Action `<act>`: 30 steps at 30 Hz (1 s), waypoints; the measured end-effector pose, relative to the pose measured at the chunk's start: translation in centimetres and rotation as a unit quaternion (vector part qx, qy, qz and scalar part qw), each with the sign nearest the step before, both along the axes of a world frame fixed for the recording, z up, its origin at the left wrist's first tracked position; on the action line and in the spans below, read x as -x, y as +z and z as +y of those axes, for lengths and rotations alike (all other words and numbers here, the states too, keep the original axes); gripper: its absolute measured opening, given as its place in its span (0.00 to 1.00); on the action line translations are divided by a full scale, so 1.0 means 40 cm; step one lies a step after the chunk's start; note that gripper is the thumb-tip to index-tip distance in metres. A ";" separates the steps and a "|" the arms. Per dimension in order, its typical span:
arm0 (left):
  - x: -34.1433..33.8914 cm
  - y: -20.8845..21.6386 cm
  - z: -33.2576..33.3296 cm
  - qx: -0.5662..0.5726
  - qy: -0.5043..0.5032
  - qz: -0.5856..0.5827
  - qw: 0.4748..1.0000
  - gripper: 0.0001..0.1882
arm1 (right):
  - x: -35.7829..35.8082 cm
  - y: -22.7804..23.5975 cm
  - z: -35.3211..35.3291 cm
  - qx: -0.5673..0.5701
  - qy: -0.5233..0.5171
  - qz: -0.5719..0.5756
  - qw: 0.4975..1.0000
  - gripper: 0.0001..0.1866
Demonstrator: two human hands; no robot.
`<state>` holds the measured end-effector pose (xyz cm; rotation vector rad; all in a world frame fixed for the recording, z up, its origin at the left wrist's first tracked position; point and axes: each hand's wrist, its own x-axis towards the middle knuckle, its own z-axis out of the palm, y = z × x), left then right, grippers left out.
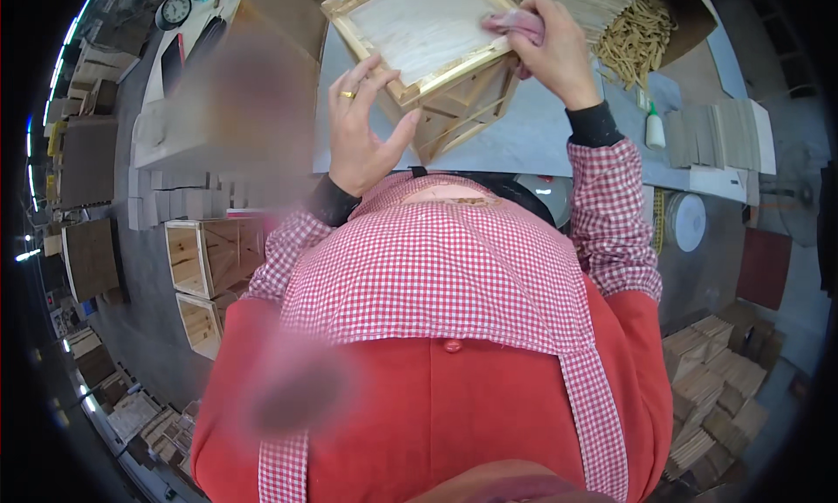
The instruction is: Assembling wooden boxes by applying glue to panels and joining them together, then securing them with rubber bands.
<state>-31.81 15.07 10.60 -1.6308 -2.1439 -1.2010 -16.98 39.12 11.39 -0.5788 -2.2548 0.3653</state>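
Note:
A light wooden frame (449,88) with a whitish, cloudy panel (419,32) sits tilted on top of other wooden frame pieces (463,119) on the worktable. My right hand (563,58) is closed around a crumpled pink cloth (519,25), which presses on the frame's right side. At the near left corner of the frame, my left hand (365,123) has its fingers spread and its thumb apart. Those fingertips touch the frame's edge, and a ring shows on one finger.
A box of small wooden pieces (637,41) stands at the back right, beside stacked thin boards (576,6). A white bottle with a green tip (655,128) stands near grey stacked sheets (716,132). Wooden crates (196,259) are at the left. Blurred patches cover parts of the view.

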 end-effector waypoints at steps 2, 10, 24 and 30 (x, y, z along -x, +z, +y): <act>0.017 -0.024 -0.020 -0.005 -0.027 0.018 0.999 0.26 | 0.008 0.026 -0.006 0.001 -0.024 -0.069 0.997 0.15; 0.044 -0.018 -0.015 -0.001 -0.079 0.059 0.995 0.25 | -0.051 0.194 -0.119 0.443 -0.077 -0.091 0.888 0.12; 0.152 -0.250 -0.163 -0.181 0.068 -0.603 0.774 0.24 | -0.614 -0.370 0.236 0.172 -0.324 -0.133 0.921 0.22; -0.022 -0.278 -0.173 -0.076 0.243 -0.607 0.753 0.23 | -0.674 -0.538 0.395 0.150 -0.359 -0.271 0.880 0.24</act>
